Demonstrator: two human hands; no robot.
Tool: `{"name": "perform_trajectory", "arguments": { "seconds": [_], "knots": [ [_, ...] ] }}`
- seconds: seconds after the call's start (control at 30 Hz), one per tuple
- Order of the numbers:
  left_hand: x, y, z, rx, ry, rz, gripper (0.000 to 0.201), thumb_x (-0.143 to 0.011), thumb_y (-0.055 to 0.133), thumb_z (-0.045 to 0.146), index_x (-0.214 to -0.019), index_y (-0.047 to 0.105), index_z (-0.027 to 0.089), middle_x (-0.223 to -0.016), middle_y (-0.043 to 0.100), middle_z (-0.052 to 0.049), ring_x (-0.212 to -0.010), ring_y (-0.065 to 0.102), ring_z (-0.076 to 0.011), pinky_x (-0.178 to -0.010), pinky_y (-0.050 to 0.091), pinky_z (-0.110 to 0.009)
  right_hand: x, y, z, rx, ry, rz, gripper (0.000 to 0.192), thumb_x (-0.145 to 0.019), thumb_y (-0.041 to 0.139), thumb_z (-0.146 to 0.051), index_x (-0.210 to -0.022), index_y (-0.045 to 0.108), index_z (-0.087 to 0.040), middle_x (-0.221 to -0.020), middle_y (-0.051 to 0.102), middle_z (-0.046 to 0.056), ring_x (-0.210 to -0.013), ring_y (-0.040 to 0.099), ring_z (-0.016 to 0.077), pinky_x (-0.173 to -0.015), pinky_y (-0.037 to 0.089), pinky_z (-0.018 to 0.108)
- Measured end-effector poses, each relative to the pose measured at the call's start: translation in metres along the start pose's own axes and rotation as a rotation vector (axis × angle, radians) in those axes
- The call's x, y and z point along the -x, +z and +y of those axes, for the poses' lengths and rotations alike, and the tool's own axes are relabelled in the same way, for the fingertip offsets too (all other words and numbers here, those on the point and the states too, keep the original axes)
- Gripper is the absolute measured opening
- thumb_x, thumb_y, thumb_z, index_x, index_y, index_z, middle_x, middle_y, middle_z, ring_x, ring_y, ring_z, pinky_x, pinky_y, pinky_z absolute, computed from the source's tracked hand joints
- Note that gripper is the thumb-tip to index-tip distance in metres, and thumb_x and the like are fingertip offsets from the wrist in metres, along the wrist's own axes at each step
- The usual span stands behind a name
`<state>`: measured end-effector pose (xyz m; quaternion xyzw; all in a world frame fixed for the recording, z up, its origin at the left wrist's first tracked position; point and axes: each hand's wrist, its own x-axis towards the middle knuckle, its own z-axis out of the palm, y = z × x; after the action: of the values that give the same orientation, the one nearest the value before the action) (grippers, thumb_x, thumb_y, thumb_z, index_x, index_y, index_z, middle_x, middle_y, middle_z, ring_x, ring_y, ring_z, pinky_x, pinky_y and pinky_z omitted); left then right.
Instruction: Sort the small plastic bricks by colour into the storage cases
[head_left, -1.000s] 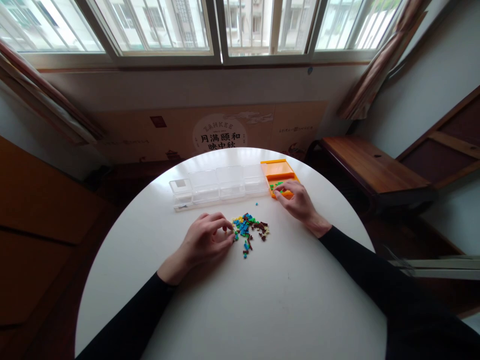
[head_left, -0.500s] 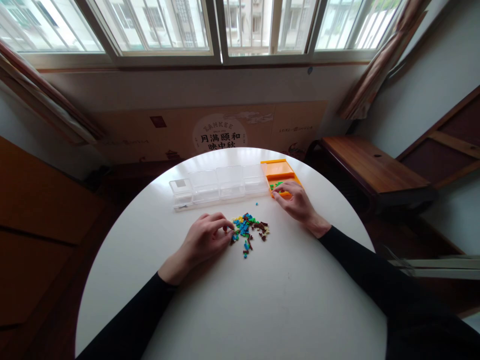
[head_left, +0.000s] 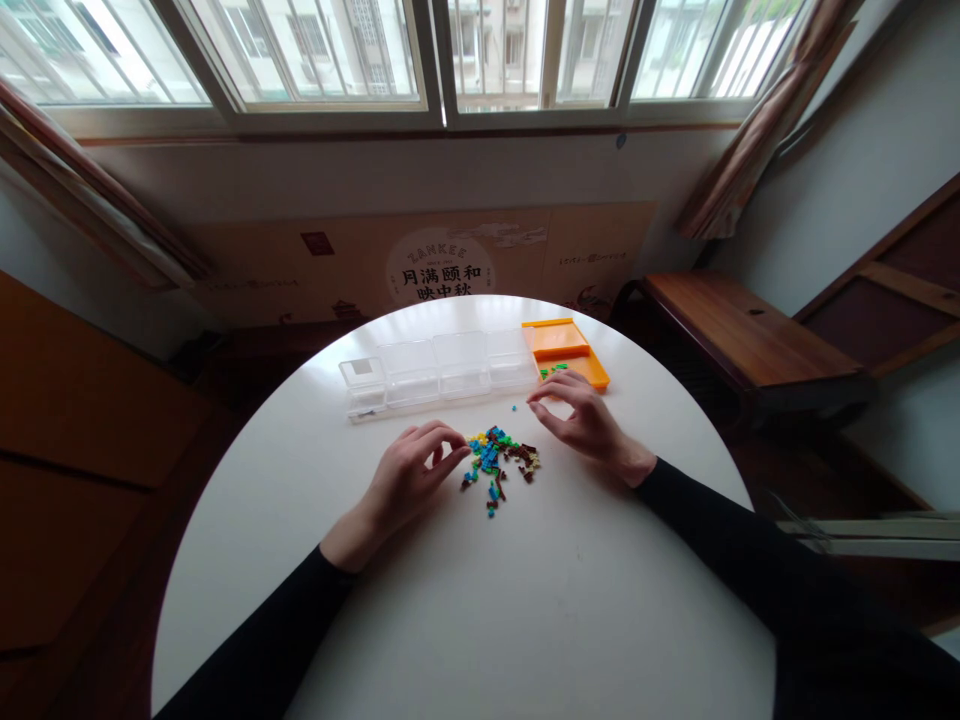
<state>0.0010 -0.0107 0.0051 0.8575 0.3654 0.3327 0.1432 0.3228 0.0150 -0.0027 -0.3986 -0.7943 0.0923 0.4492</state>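
A loose pile of small building bricks (head_left: 491,450) in blue, green, brown, yellow and cream lies on the white round table (head_left: 480,610). My left hand (head_left: 412,472) is at the pile's left edge, thumb and index finger pinched together; whatever may be between the tips is too small to make out. My right hand (head_left: 585,420) hovers right of the pile, thumb and index finger slightly apart, with nothing visible between them. Just beyond it sits an orange tray (head_left: 596,372), with several green bricks (head_left: 553,370) inside. One blue brick (head_left: 514,408) lies apart from the pile.
A clear plastic box with compartments (head_left: 439,375) stands left of the orange tray, along the far side of the table. Beyond the table edge are a printed cardboard panel (head_left: 517,255) under the window and a wooden bench (head_left: 750,325) at the right.
My right hand has drawn back from the orange tray toward the pile, uncovering the green bricks. My left fingertips have lifted slightly at the pile's edge.
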Motion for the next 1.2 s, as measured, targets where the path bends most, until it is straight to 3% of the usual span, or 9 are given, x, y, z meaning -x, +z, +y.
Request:
{"name": "perform_trajectory", "arguments": {
  "seconds": [0.2,0.33,0.7,0.9,1.2],
  "knots": [
    [-0.001,0.005,0.008,0.058,0.022,0.004,0.014,-0.109,0.071,0.034,-0.102,0.074,0.023,-0.096,0.077,-0.002,-0.076,0.066,-0.0152,-0.081,0.050,-0.032,0.001,0.018,-0.030,-0.135,-0.157,-0.171,0.004,-0.102,0.078,-0.030,-0.104,0.077,-0.027,-0.099,0.079,0.003,-0.095,0.069,0.0236,-0.100,0.054,0.044],
    [-0.002,0.007,0.012,0.037,0.060,0.000,0.012,-0.110,0.070,0.033,-0.103,0.074,0.023,-0.097,0.078,-0.001,-0.076,0.068,-0.0154,-0.083,0.050,-0.033,0.003,0.029,-0.038,-0.171,-0.228,-0.210,0.005,-0.103,0.079,-0.031,-0.106,0.076,-0.028,-0.096,0.080,0.001,-0.089,0.070,0.0214,-0.102,0.053,0.044],
    [-0.002,0.011,0.013,0.011,0.089,0.003,0.009,-0.110,0.069,0.031,-0.106,0.073,0.023,-0.098,0.078,-0.001,-0.075,0.067,-0.0144,-0.084,0.050,-0.033,0.004,0.037,-0.042,-0.158,-0.216,-0.174,0.007,-0.103,0.079,-0.032,-0.100,0.076,-0.027,-0.093,0.082,0.001,-0.083,0.068,0.0210,-0.096,0.053,0.042],
    [-0.003,0.010,0.016,-0.005,0.092,0.013,0.011,-0.110,0.068,0.032,-0.106,0.074,0.023,-0.098,0.079,-0.002,-0.073,0.067,-0.0142,-0.085,0.050,-0.034,0.003,0.036,-0.043,-0.138,-0.192,-0.188,0.006,-0.103,0.078,-0.033,-0.099,0.078,-0.028,-0.093,0.083,0.001,-0.084,0.071,0.0214,-0.105,0.053,0.046],
    [-0.004,0.011,0.018,-0.011,0.114,0.047,0.006,-0.107,0.072,0.028,-0.103,0.075,0.024,-0.094,0.078,0.001,-0.066,0.064,-0.0114,-0.081,0.049,-0.032,0.002,0.032,-0.045,-0.137,-0.219,-0.152,0.004,-0.103,0.076,-0.030,-0.100,0.075,-0.027,-0.092,0.080,0.001,-0.085,0.071,0.0203,-0.107,0.054,0.044]
  ]
}}
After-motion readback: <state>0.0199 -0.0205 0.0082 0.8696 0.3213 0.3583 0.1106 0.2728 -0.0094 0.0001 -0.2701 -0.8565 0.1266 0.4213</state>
